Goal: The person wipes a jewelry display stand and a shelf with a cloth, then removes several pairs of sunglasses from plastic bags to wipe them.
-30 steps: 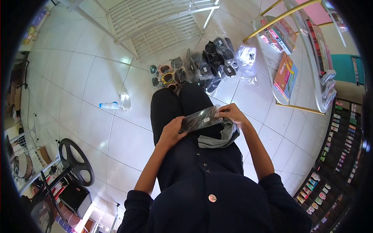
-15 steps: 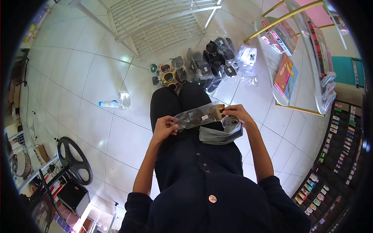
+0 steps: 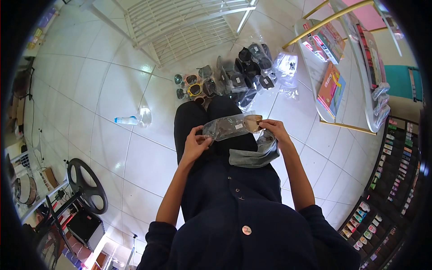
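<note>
Above my lap, my left hand (image 3: 196, 143) pinches the left end of a clear plastic sleeve (image 3: 219, 129) with a small white label. Brown-tinted sunglasses (image 3: 253, 123) stick out of the sleeve's right end, one lens showing. The rest of them is blurred behind the plastic. My right hand (image 3: 274, 130) grips the sunglasses at their right edge. A grey pouch (image 3: 251, 157) hangs below that hand and lies over my lap; whether fingers also hold it is hidden.
Several sunglasses (image 3: 195, 90) and bagged dark items (image 3: 238, 81) lie on the floor beyond my knees, beside a bagged white cap (image 3: 286, 67). A white rack (image 3: 193, 40) stands behind. Shelving (image 3: 310, 85) with boxes is right; a bottle (image 3: 127, 120) lies left.
The sunglasses now stick out further from the sleeve's right end, with a lens bare. My left hand's fingers have shifted on the sleeve, and the grey pouch has moved slightly.
</note>
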Motion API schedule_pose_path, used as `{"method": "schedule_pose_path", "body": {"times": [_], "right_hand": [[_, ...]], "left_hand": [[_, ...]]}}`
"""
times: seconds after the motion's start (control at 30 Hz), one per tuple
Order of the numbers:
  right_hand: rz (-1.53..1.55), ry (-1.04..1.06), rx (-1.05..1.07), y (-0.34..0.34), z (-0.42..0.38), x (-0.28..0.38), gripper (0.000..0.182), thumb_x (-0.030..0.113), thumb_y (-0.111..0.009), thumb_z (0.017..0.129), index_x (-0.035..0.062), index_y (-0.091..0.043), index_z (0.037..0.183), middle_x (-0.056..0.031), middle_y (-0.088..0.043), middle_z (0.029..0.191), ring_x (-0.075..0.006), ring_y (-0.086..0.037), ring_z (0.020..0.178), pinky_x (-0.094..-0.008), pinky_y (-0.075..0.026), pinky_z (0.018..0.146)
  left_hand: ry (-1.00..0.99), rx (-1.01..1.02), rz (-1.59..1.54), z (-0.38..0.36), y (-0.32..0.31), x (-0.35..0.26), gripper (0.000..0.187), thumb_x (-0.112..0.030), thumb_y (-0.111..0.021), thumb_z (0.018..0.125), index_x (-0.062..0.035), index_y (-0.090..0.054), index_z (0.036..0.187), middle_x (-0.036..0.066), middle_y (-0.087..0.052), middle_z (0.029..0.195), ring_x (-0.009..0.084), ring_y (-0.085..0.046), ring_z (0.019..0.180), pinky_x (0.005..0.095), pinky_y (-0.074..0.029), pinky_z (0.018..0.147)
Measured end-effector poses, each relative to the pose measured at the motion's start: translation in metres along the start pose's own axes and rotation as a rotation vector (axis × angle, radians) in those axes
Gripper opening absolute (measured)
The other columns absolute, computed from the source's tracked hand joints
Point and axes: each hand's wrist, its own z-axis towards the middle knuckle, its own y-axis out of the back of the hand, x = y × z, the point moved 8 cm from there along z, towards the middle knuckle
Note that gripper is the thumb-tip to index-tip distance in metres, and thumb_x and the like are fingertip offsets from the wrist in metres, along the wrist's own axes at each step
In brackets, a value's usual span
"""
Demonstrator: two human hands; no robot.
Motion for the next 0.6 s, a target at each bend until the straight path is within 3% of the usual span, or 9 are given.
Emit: {"method": "schedule_pose_path", "body": {"times": [0.1, 0.23, 0.33, 0.43, 0.53, 0.57, 0.6], "right_hand": [[0.028, 0.036, -0.026, -0.004, -0.002, 0.003, 0.018, 0.014, -0.064, 0.074, 0.0007, -0.064, 0.085, -0.0019, -0.061, 0.072, -0.0054, -0.050, 0.057, -0.0187, -0.038, 0.053], [0.075, 0.065, -0.093, -0.003, -0.002, 0.002, 0.017, 0.011, -0.063, 0.074, -0.0011, -0.063, 0.085, -0.0036, -0.061, 0.071, -0.0051, -0.049, 0.053, -0.0183, -0.038, 0.049], [0.106, 0.041, -0.127, 0.006, -0.006, 0.006, 0.019, 0.012, -0.063, 0.074, -0.0024, -0.063, 0.087, -0.0045, -0.061, 0.071, -0.0056, -0.050, 0.053, -0.0185, -0.039, 0.049], [0.120, 0.071, -0.117, 0.026, -0.002, 0.004, 0.021, 0.012, -0.063, 0.074, -0.0032, -0.062, 0.088, -0.0055, -0.062, 0.072, -0.0065, -0.051, 0.054, -0.0187, -0.040, 0.049], [0.116, 0.075, -0.115, 0.046, -0.004, 0.005, 0.021, 0.012, -0.063, 0.074, -0.0033, -0.062, 0.088, -0.0059, -0.061, 0.072, -0.0069, -0.051, 0.055, -0.0188, -0.040, 0.049], [0.099, 0.070, -0.118, 0.054, -0.007, 0.006, 0.021, 0.012, -0.062, 0.074, -0.0034, -0.062, 0.089, -0.0058, -0.061, 0.072, -0.0070, -0.051, 0.055, -0.0188, -0.040, 0.049], [0.082, 0.067, -0.123, 0.063, -0.009, 0.006, 0.021, 0.012, -0.062, 0.074, -0.0034, -0.062, 0.089, -0.0057, -0.061, 0.072, -0.0070, -0.051, 0.055, -0.0188, -0.040, 0.049]], "left_hand": [[0.114, -0.045, -0.160, -0.003, -0.007, 0.010, 0.042, 0.004, -0.056, 0.075, 0.0017, -0.041, 0.113, 0.011, -0.059, 0.076, 0.0145, -0.059, 0.063, 0.0223, -0.048, 0.051], [0.030, -0.001, -0.122, -0.002, -0.009, 0.011, 0.040, 0.005, -0.056, 0.074, 0.0015, -0.042, 0.111, 0.010, -0.059, 0.074, 0.0136, -0.058, 0.062, 0.0229, -0.047, 0.051], [-0.032, 0.068, 0.029, -0.001, -0.007, 0.006, 0.039, 0.006, -0.056, 0.073, -0.0006, -0.042, 0.109, 0.008, -0.058, 0.072, 0.0129, -0.057, 0.060, 0.0232, -0.046, 0.050], [-0.115, -0.007, 0.298, 0.002, 0.020, 0.004, 0.045, 0.008, -0.054, 0.071, -0.0039, -0.039, 0.112, 0.008, -0.058, 0.069, 0.0122, -0.056, 0.058, 0.0237, -0.045, 0.052], [-0.059, -0.033, 0.412, 0.002, 0.045, 0.007, 0.049, 0.009, -0.053, 0.070, -0.0037, -0.036, 0.114, 0.011, -0.058, 0.068, 0.0130, -0.056, 0.058, 0.0246, -0.045, 0.054], [-0.008, 0.004, 0.412, 0.001, 0.047, 0.008, 0.053, 0.005, -0.056, 0.070, -0.0049, -0.034, 0.118, 0.012, -0.059, 0.071, 0.0184, -0.059, 0.064, 0.0301, -0.046, 0.058], [-0.008, 0.008, 0.413, 0.000, 0.050, 0.008, 0.053, 0.005, -0.056, 0.070, -0.0049, -0.034, 0.118, 0.012, -0.059, 0.071, 0.0184, -0.059, 0.064, 0.0301, -0.046, 0.058]]}}
